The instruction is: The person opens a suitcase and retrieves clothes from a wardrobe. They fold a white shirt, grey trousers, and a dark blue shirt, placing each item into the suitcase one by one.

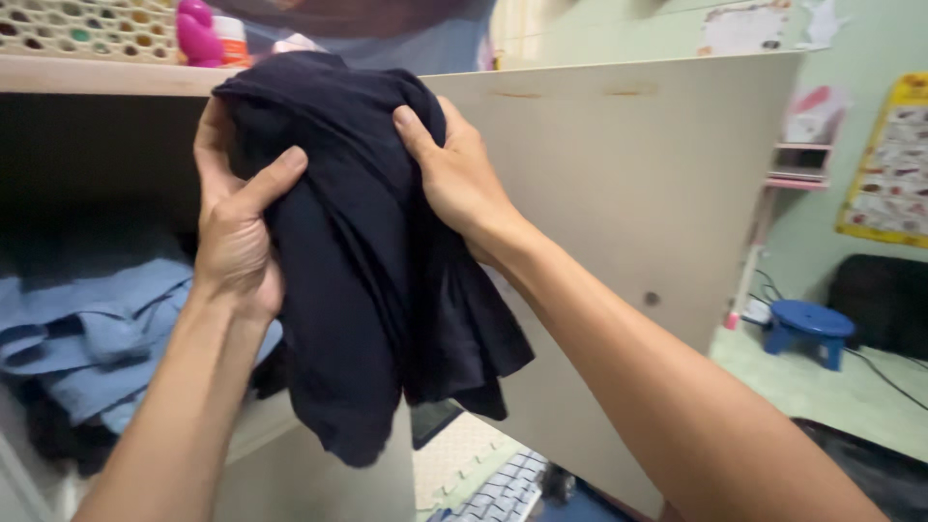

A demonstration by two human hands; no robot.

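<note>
the dark garment (372,261) hides the left hand (237,227) fingers; woven basket (87,27) cut off by the top edge; shelf depths too dark to tell

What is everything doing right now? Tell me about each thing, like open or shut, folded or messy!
Dark garment: bunched, hanging, gripped by both hands.
Left hand: closed on the garment.
Right hand: closed on the garment.
Cupboard door: open.
Blue clothes: loosely piled on the cupboard shelf.
Blue stool: upright on the floor.
</note>
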